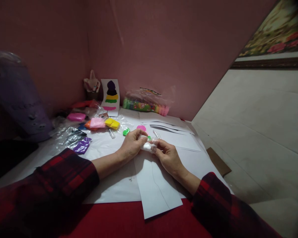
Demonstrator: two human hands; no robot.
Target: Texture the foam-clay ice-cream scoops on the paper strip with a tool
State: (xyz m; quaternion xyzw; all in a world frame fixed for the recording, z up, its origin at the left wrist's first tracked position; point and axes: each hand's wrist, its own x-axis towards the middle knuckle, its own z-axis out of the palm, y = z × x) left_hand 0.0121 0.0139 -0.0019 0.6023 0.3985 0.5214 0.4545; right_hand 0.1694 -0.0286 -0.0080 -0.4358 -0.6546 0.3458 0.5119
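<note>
Between my hands is a small clear plastic packet (148,146) with something white in it, held just above a white paper strip (157,185). My left hand (133,144) pinches its left side, and the fingers of my right hand (168,155) close on its right side. A pink clay patch (141,128) lies beyond my fingers, with a bit of green (149,137) showing between the hands. Left of these sits a green clay lump (126,132). A thin clear stick (156,134) rests behind my right hand.
Clay packets, including yellow (112,124), light pink (97,123) and purple (81,145), lie at the left. A painted card (110,96) and a bag of colourful tubs (146,106) stand by the wall. Loose white sheets (188,143) lie at the right; a purple case (22,99) stands far left.
</note>
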